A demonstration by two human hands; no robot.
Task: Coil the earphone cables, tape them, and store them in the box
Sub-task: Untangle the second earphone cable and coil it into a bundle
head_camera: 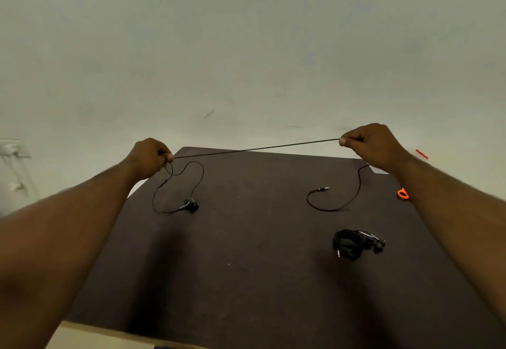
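done: one coiled earphone bundle point(353, 244) sits lower right on the table point(246, 280)
in hand: left hand point(149, 158) and right hand point(375, 143) pinch the earphone cable point(257, 148) taut, mid-frame
left: coiling, taping, boxing (no box visible)

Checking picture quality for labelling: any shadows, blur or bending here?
Head view: soft dim light; broad arm shadows on the dark table; wide-angle bending stretches the forearms; slight softness, yet the cable between left hand and right hand reads clearly.
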